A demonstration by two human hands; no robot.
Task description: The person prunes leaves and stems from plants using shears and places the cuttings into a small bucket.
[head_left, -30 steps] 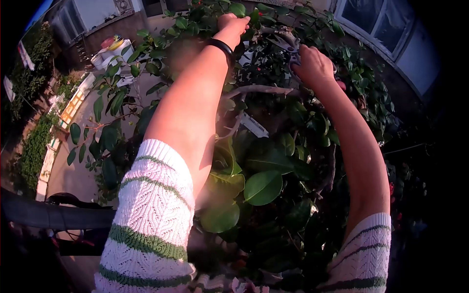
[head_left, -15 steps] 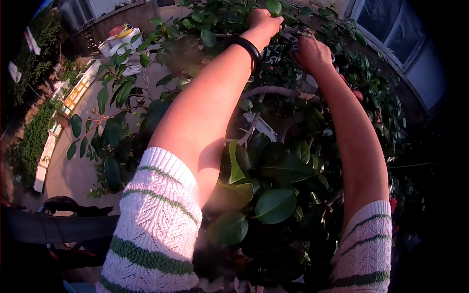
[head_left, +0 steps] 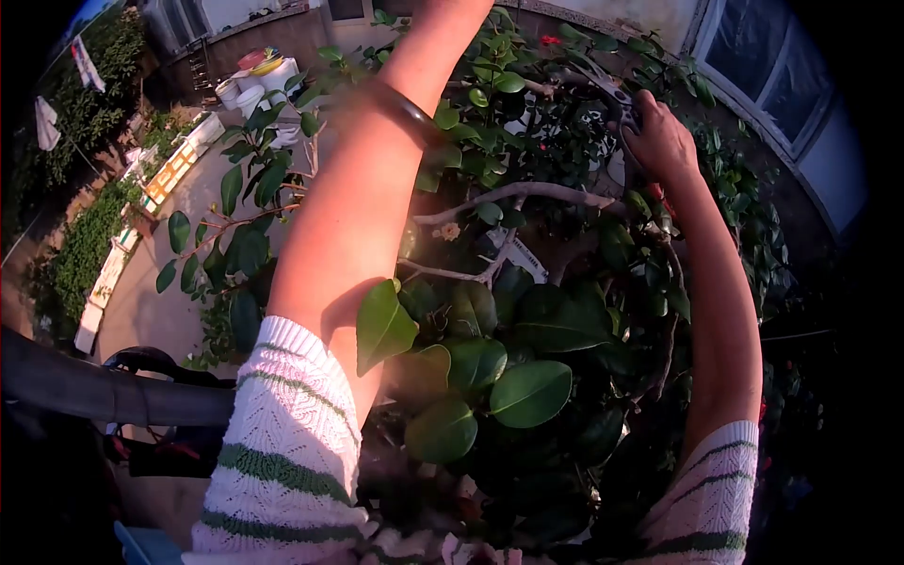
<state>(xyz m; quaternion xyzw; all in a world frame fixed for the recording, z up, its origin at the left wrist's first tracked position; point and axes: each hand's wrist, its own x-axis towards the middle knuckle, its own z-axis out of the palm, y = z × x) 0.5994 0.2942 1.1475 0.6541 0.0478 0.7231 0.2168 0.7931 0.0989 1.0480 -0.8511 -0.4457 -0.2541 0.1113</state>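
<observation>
My right hand (head_left: 659,139) is closed round the handles of metal scissors (head_left: 603,85), whose blades are apart and point up and left among the upper leaves. My left arm, with a dark bangle (head_left: 407,111) on it, stretches up past the top edge of the view, so the fingers of my left hand are out of sight. Below and between my arms stands a leafy bush (head_left: 532,394) with large glossy leaves. A bare curved branch (head_left: 537,189) crosses between my forearms. Behind it hangs a white printed label (head_left: 523,256).
White buckets (head_left: 250,94) with coloured basins stand at the upper left. A low white wall (head_left: 118,247) curves along the paved ground. A window (head_left: 767,71) is at the upper right. A dark bar (head_left: 113,381) crosses the lower left.
My left hand has moved up and left out of view. My right hand has shifted right with the scissors, whose blades now show apart. The view has shifted slightly.
</observation>
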